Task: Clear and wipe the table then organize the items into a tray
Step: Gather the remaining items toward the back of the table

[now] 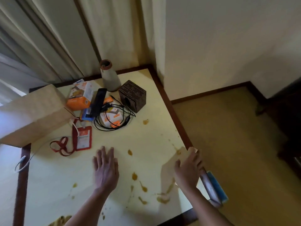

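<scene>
Left hand (105,167) is flat and spread, fingers apart, over the stained table (146,141); right hand (189,168) grips a pale cloth (171,162) at the right edge. Far left, clutter sits piled: orange boxes (79,97), black cables (114,118), a red lanyard badge (82,137), a carved wooden box (132,95), a vase (109,77).

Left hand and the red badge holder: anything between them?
Head view: nothing. Bare cream tabletop separates the left hand, flat and open, from the red badge holder and its lanyard. The nearest brown stain lies to the hand's right.
</scene>
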